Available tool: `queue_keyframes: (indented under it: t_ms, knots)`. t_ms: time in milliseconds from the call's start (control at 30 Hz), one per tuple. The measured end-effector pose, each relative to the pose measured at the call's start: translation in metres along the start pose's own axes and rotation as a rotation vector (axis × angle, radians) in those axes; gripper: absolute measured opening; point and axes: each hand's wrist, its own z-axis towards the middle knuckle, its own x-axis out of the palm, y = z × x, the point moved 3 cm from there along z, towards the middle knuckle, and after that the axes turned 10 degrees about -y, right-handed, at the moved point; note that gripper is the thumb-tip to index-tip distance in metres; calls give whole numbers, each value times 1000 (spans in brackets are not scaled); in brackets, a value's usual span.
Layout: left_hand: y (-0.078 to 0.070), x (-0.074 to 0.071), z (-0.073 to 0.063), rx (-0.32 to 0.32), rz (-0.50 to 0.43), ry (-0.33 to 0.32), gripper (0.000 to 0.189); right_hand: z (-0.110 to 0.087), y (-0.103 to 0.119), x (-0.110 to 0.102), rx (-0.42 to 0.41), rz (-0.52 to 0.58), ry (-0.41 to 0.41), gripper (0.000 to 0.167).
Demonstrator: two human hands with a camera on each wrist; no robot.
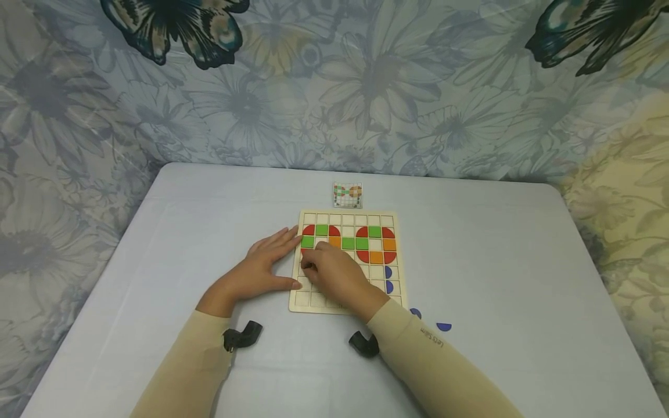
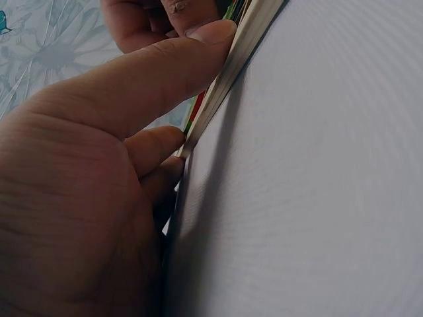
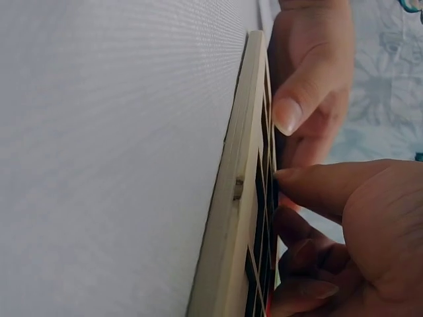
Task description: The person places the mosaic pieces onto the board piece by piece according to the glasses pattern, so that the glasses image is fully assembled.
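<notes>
A square wooden grid board (image 1: 316,307) lies on the white table, its cells partly filled with red quarter-round, green square, orange square and blue half-round pieces. My left hand (image 1: 263,268) is spread along the board's left side, fingers straight. Its thumb (image 2: 198,49) and fingertips touch the edge. Over the lower left cells my right hand (image 1: 340,276) bends its fingers down to the board beside a red piece (image 1: 304,251). In the right wrist view the right thumb (image 3: 350,188) meets the board; whether a piece is between the fingertips is hidden.
Behind the board lies a small pattern card (image 1: 347,195). Two loose blue half-round pieces, one (image 1: 443,327) fully visible and another (image 1: 415,313) partly covered by the right sleeve, lie right of the board. A flowered cloth (image 1: 376,87) hangs behind the table.
</notes>
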Motion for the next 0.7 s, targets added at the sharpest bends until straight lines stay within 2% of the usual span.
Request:
queue_keyframes:
  t_ms: [267, 700]
  knots:
    - [1, 1, 0, 1, 11, -5, 104, -1, -3, -2, 51, 6, 5, 13]
    - [2, 1, 0, 2, 17, -1, 105, -1, -5, -4, 78, 32, 21, 19]
